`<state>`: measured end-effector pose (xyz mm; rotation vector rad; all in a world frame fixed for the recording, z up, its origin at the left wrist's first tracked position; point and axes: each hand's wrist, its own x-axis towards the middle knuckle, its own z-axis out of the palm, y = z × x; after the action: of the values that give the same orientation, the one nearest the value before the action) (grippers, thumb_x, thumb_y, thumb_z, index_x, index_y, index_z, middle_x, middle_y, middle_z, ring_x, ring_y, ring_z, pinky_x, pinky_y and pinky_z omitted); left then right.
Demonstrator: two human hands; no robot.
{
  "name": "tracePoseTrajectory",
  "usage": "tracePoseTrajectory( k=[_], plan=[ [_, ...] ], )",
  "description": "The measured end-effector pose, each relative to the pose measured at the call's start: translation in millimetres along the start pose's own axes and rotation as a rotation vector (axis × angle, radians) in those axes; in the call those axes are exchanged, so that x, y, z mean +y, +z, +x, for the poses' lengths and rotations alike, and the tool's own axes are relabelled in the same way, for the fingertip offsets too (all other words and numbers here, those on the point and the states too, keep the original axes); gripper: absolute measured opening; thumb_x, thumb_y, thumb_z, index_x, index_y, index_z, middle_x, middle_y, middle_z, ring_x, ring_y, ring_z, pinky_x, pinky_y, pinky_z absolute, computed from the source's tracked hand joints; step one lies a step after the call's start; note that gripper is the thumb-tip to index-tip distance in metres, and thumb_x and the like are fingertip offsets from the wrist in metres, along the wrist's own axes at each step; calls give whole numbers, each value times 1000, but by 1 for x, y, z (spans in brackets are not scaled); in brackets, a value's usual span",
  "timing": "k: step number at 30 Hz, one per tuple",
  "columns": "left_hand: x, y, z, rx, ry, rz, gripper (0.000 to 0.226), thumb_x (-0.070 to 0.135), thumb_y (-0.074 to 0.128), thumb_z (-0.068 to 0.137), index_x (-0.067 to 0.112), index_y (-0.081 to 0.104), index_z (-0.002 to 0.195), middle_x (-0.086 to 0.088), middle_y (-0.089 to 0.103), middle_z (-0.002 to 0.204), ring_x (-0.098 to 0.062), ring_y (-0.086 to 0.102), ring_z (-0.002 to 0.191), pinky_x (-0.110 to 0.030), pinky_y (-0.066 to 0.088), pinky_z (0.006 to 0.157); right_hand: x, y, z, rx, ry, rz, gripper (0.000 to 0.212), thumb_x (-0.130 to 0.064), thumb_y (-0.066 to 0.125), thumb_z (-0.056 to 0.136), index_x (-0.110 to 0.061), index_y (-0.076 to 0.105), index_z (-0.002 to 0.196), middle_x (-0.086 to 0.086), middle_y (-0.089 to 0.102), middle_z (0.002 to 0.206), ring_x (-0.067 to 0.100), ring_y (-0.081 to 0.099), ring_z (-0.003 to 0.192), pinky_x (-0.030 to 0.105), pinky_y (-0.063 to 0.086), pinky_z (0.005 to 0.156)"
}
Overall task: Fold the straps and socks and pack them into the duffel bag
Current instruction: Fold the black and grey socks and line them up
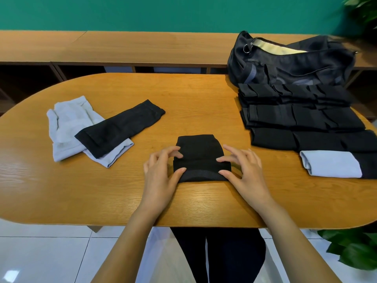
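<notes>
A black sock (201,152), folded over once, lies at the table's front middle. My left hand (161,176) touches its left edge, with the thumb on the lower corner and loosely bent fingers above. My right hand (244,172) mirrors it on the right edge, thumb and forefinger tips on the fabric. To the left, a flat black sock (120,127) lies across pale grey socks (67,123). On the right are rows of folded black pieces (302,117) and a folded pale grey sock (330,164). Behind them stands the black duffel bag (289,62), its zip open.
The oval wooden table (204,99) has bare wood between the left pile and the right rows. Behind the table, a low wooden shelf unit (122,48) runs along the green wall. A potted plant (355,248) stands at the lower right beside the table.
</notes>
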<state>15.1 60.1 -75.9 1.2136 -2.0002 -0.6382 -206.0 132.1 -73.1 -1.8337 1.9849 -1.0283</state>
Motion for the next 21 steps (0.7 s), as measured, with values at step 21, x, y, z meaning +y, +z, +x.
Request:
tracePoseTrajectory(
  k=[21],
  plan=[
    [0,-2,0,-103,-64,-16,61,80,50,71,55,37,125,28,57,104,-7,40,117,-15,17,97,-1,-2,1,-104,97,-13,68,-47,68,82,-60,24,131,-35,48,119,-3,26,123,34,23,109]
  ],
)
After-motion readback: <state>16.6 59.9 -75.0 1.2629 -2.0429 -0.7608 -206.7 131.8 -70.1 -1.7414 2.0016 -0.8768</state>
